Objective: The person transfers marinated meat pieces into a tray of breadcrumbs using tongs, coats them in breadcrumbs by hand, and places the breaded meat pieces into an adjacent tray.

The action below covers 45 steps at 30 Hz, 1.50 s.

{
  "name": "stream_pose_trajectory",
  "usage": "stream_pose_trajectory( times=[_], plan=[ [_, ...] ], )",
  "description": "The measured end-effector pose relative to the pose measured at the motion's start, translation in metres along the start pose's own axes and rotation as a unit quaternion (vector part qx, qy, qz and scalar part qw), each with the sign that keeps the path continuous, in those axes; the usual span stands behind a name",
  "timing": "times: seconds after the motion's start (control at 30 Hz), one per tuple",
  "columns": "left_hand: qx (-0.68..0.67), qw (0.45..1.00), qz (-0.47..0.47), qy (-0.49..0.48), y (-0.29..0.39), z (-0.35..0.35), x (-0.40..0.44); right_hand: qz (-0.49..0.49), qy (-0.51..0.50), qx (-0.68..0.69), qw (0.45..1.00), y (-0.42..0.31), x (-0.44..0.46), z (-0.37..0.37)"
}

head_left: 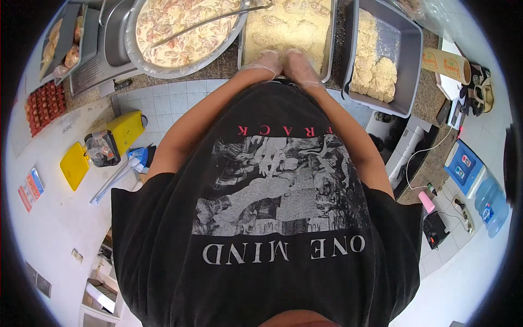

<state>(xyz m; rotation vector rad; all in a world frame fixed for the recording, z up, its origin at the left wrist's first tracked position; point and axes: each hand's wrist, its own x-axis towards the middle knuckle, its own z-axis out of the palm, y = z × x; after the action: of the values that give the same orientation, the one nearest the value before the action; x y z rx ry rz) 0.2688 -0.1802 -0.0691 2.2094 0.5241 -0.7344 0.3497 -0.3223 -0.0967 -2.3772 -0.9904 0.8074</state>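
My left hand (267,62) and my right hand (300,67), both in clear plastic gloves, are side by side at the near edge of a metal tray (329,54). They press down into pale yellow breadcrumb coating (278,22), where several lumpy coated pieces show beyond them. The backs of my hands face me and the fingers are mostly hidden, so any held piece cannot be seen. Left of the tray stands a large round basin (131,43) of raw meat pieces in creamy batter (185,27). A long thin metal utensil (201,23) lies across it.
A grey tub (400,82) on the right holds stacked breaded pieces (373,60). At the left are a sink (115,46), a dark container of food (73,41) and red egg trays (44,108). A printed paper roll or cup (445,65) is far right.
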Motion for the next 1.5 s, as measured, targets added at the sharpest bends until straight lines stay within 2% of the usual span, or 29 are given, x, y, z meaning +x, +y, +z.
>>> stream_pose_trajectory(
  times=[0.07,0.1,0.13,0.17,0.2,0.23,0.27,0.3,0.33,0.4,0.43,0.5,0.53,0.6,0.7,0.8,0.83,0.9,0.93,0.97,1.0,1.03,1.07,1.13,1.17,1.27,1.37,1.47,1.5],
  plan=[
    [-0.010,1.000,-0.003,0.023,-0.005,-0.002,0.014,0.026,-0.036,-0.030,0.999,0.004,0.022,-0.002],
    [-0.014,0.999,-0.002,0.033,-0.005,-0.001,0.019,0.027,-0.012,0.046,0.999,0.000,0.021,-0.014],
    [-0.180,0.982,0.006,0.056,-0.003,-0.002,0.015,0.029,0.011,0.121,0.992,-0.008,0.017,-0.032],
    [-0.342,0.937,0.012,0.077,-0.005,-0.003,0.008,0.030,0.033,0.196,0.980,-0.011,0.013,-0.042],
    [-0.493,0.865,0.016,0.097,-0.003,-0.007,-0.004,0.006,0.059,0.227,0.972,-0.003,0.015,-0.037],
    [-0.386,0.910,-0.016,0.151,0.012,-0.030,-0.026,-0.019,0.086,0.258,0.962,0.006,0.021,-0.031],
    [-0.362,0.908,0.017,0.209,-0.011,-0.015,-0.009,-0.047,0.113,0.288,0.950,0.016,0.027,-0.026],
    [-0.338,0.901,0.051,0.266,-0.047,0.015,0.023,-0.042,0.129,0.232,0.963,0.017,0.023,-0.031],
    [-0.312,0.890,0.082,0.323,-0.070,0.031,0.039,-0.006,0.063,0.161,0.985,0.014,0.015,-0.040],
    [-0.174,0.962,0.001,0.210,-0.061,0.010,0.013,0.064,-0.070,0.015,0.995,0.007,0.002,-0.062],
    [-0.103,0.983,-0.040,0.148,-0.052,-0.002,-0.002,0.018,-0.060,-0.042,0.997,0.016,-0.002,-0.055],
    [0.031,0.996,-0.051,0.070,-0.027,-0.013,-0.018,-0.073,-0.039,-0.155,0.984,0.039,-0.015,-0.026],
    [0.100,0.993,-0.055,0.030,-0.019,-0.014,-0.020,-0.091,-0.013,-0.136,0.986,0.039,-0.016,-0.017],
    [0.057,0.997,-0.048,0.011,-0.013,-0.011,-0.017,-0.128,0.040,-0.094,0.986,0.030,-0.012,0.005],
    [-0.005,0.999,-0.041,0.014,-0.006,-0.003,-0.013,-0.023,-0.033,-0.040,0.998,0.005,0.005,0.017],
    [-0.074,0.996,-0.029,0.028,-0.004,-0.005,-0.006,-0.006,-0.022,0.009,1.000,-0.001,0.010,-0.001],
    [-0.099,0.994,-0.024,0.033,-0.001,-0.010,-0.004,0.031,-0.003,0.088,0.996,-0.009,0.007,-0.017],
    [-0.273,0.960,-0.026,0.053,0.030,-0.049,-0.043,0.105,0.033,0.244,0.964,-0.024,-0.008,-0.049],
    [-0.358,0.931,-0.029,0.063,0.038,-0.061,-0.059,0.069,0.076,0.258,0.961,-0.015,-0.010,-0.048],
    [-0.386,0.910,0.015,0.150,-0.005,-0.026,-0.018,0.032,0.120,0.273,0.954,-0.001,-0.009,-0.045],
    [-0.326,0.930,-0.001,0.173,-0.021,-0.019,-0.011,-0.006,0.165,0.286,0.944,0.009,-0.009,-0.046],
    [-0.264,0.945,-0.016,0.194,-0.029,-0.019,-0.009,0.079,0.098,0.193,0.973,0.003,-0.015,-0.066],
    [-0.201,0.955,-0.029,0.215,-0.035,-0.017,-0.004,0.061,0.059,0.091,0.992,0.017,-0.013,-0.066],
    [-0.027,0.989,-0.070,0.127,-0.029,-0.017,-0.009,0.027,-0.024,-0.115,0.993,0.044,-0.010,-0.051],
    [0.062,0.990,-0.092,0.082,-0.027,-0.017,-0.013,-0.004,-0.020,-0.152,0.988,0.050,-0.018,-0.040],
    [0.121,0.991,-0.021,0.046,-0.020,-0.001,-0.007,-0.127,0.033,-0.160,0.978,0.056,-0.012,0.011],
    [0.049,0.999,-0.010,0.004,-0.009,0.001,0.002,-0.090,-0.011,-0.009,0.996,0.025,0.008,0.033],
    [-0.007,0.999,0.030,0.022,-0.021,0.004,0.022,-0.056,-0.032,0.007,0.998,-0.008,0.002,-0.016],
    [-0.059,0.997,0.040,0.043,-0.016,-0.003,0.016,-0.032,0.008,0.042,0.999,-0.014,-0.002,-0.033]
  ],
)
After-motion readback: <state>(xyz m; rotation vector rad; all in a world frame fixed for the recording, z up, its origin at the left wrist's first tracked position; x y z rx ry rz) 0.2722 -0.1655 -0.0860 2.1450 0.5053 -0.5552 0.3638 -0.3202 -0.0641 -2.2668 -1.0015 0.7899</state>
